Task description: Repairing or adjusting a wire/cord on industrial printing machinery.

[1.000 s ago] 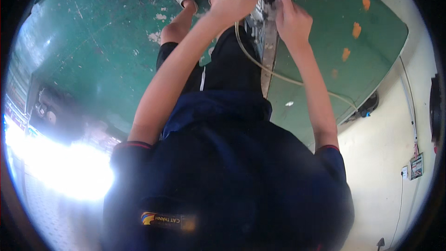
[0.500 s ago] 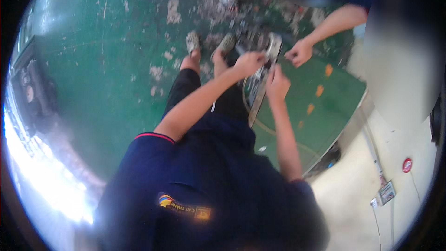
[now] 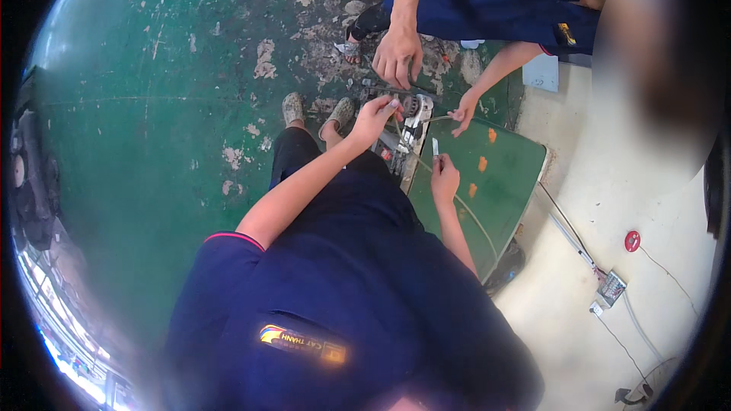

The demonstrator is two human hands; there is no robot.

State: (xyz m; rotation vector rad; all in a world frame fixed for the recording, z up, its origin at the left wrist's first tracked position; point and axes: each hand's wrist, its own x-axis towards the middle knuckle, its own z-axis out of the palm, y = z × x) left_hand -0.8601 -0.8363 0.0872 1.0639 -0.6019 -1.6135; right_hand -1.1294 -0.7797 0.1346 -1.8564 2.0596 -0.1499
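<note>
My left hand (image 3: 375,118) is closed in a pinch around a thin pale hose (image 3: 477,221), beside a metal machine part (image 3: 416,120) at the table's left edge. From there the hose curves over the green tabletop toward the near side. In my right hand (image 3: 445,181) is a small knife (image 3: 435,148), its short pale blade pointing away from me. A co-worker's hand (image 3: 398,55) hangs just beyond my left hand. The co-worker's other hand (image 3: 463,114) is over the far edge of the tabletop, fingers apart, close to another length of hose.
The green tabletop (image 3: 506,175) has orange marks and stands against a pale wall (image 3: 594,144). A co-worker in dark blue clothing (image 3: 487,7) leans in from the far right. Power cords run to a box (image 3: 611,287) on the right. The green floor (image 3: 167,144) is worn and patchy.
My hands have moved apart, with the right hand drawn back toward me holding the knife. One co-worker's hand has come in near my left hand. The whole view has shifted.
</note>
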